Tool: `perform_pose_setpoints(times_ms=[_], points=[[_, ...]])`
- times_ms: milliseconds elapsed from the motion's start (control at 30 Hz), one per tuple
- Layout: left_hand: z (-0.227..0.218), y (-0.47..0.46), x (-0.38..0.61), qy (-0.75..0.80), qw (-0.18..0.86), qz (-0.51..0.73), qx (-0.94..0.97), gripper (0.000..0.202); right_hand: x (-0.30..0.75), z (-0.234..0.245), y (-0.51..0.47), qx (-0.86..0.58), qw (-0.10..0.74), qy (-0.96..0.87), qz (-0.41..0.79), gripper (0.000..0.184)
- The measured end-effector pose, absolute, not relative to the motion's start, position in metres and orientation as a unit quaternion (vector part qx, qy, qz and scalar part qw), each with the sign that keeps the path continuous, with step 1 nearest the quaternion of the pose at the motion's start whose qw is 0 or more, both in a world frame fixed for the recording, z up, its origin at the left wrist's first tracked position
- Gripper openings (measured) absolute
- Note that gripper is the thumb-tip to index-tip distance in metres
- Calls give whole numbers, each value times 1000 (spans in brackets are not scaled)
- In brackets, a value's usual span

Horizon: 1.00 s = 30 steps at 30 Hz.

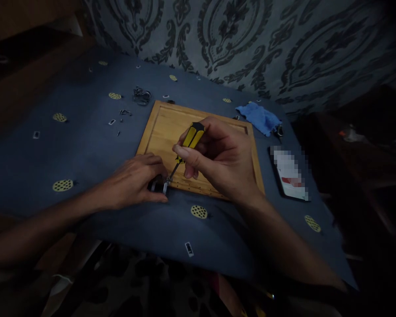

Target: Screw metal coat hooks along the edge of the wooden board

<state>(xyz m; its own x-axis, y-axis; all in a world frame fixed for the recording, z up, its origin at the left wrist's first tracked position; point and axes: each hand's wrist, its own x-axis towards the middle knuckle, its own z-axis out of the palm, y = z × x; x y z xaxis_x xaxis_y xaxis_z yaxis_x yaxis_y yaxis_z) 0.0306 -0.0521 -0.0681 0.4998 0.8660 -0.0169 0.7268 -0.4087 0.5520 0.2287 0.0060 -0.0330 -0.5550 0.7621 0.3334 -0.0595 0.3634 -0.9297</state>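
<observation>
My right hand (224, 158) grips a screwdriver (193, 135) with a yellow and black handle, slanting down to the left. Its tip meets a small shiny metal fitting (165, 186) at the near left corner of a wooden board (148, 127). With fingers and thumb, my left hand (135, 182) pinches this fitting against the board's edge. Part of the fitting is hidden by the fingers, and its exact kind is unclear. The board lies flat, has a raised frame, and shows a row of small dark holes along its near edge.
Left of the board lie several small screws (125, 112) and a dark bundle of metal parts (141, 95). A blue cloth (259, 118) lies beyond its far right corner, with a phone (288, 174) to the right. Everything rests on a blue patterned tablecloth (95, 145) beside a patterned wall (247, 44).
</observation>
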Motion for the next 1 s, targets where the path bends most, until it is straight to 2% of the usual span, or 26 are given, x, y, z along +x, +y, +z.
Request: perform_pose_setpoints(times_ms=[300, 533, 800, 1000], points=[[-69, -51, 31, 483, 255, 129, 828, 41, 228, -33, 5, -230, 408, -707, 530, 29], [-66, -52, 32, 489, 253, 125, 825, 43, 226, -38, 5, -232, 402, -701, 541, 34], [-68, -52, 32, 500, 245, 109, 823, 45, 233, -27, 10, -188, 333, -728, 569, 25], [-66, -52, 32, 505, 257, 111, 817, 42, 225, -33, 11, -208, 368, -699, 577, 34]])
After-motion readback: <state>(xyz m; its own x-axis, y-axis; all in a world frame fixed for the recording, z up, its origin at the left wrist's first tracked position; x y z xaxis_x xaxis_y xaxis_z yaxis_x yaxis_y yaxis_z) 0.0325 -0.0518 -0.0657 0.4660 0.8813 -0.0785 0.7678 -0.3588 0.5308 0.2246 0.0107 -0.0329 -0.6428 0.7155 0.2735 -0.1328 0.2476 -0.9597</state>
